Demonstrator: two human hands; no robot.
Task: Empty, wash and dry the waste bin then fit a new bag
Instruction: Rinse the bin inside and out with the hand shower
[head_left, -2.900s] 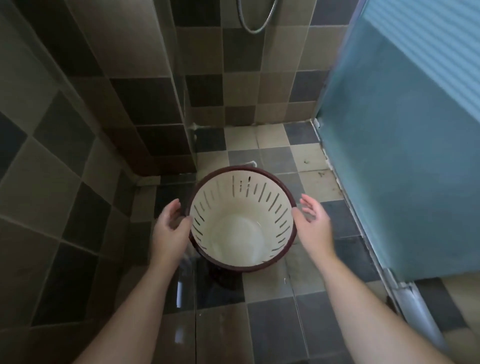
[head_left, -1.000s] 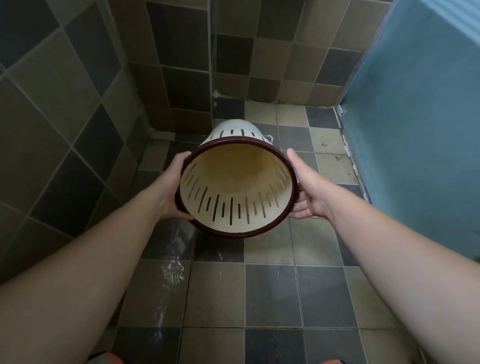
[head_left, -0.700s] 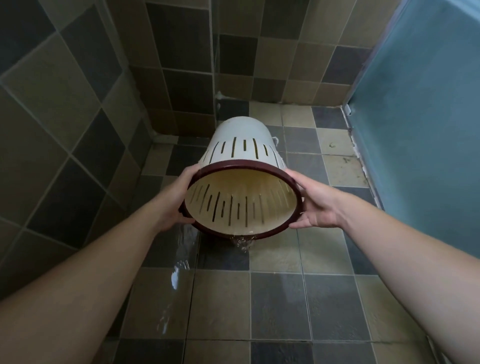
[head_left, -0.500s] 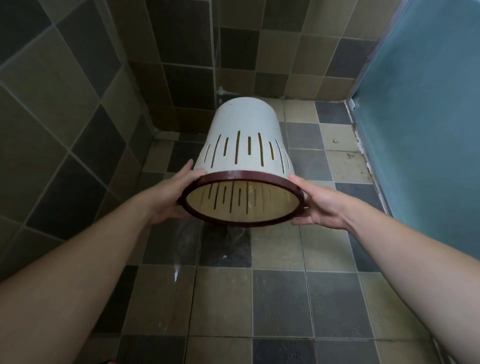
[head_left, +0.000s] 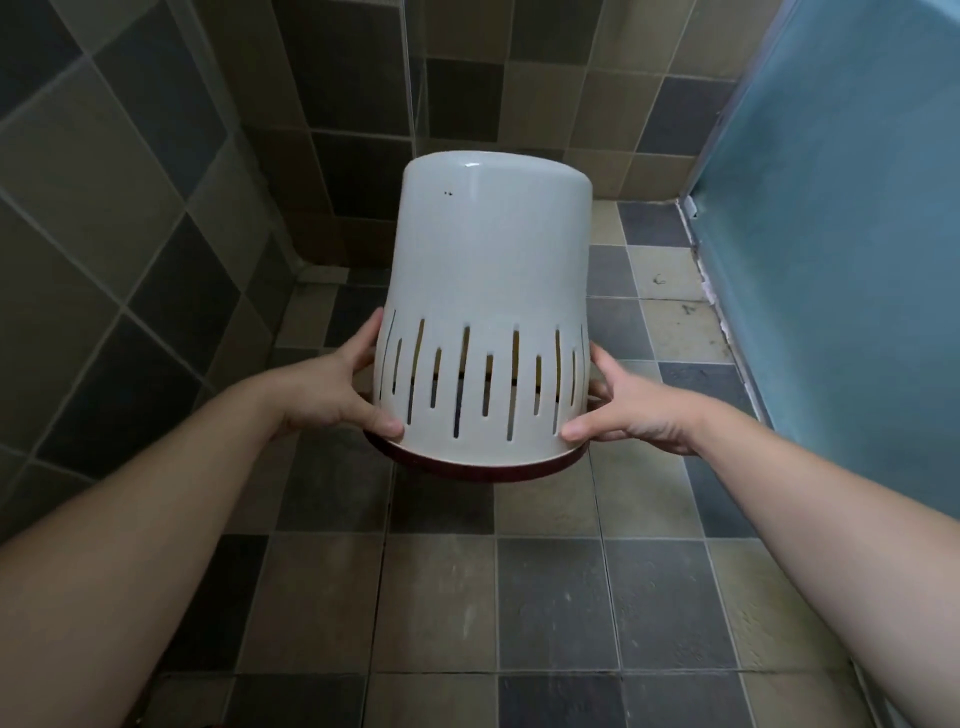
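Head view: bin (head_left: 485, 312) upside down, held in the air over the tiled floor (head_left: 545, 597)
Grip: left hand (head_left: 332, 392) and right hand (head_left: 631, 410) clamp its sides near the rim
Done: looks emptied, probably rinsed
Left: drying, new bag, none in sight

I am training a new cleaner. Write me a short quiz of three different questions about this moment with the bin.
1. True or false: the white waste bin is held upside down, its dark red rim facing the tiled floor.
2. Where do the left hand and right hand grip the bin?
A. at the closed base
B. on opposite sides near the rim
C. inside the opening
3. Fill in: the vertical slots are in the part of the wall nearest the ____.

Key: 1 true; 2 B; 3 rim.
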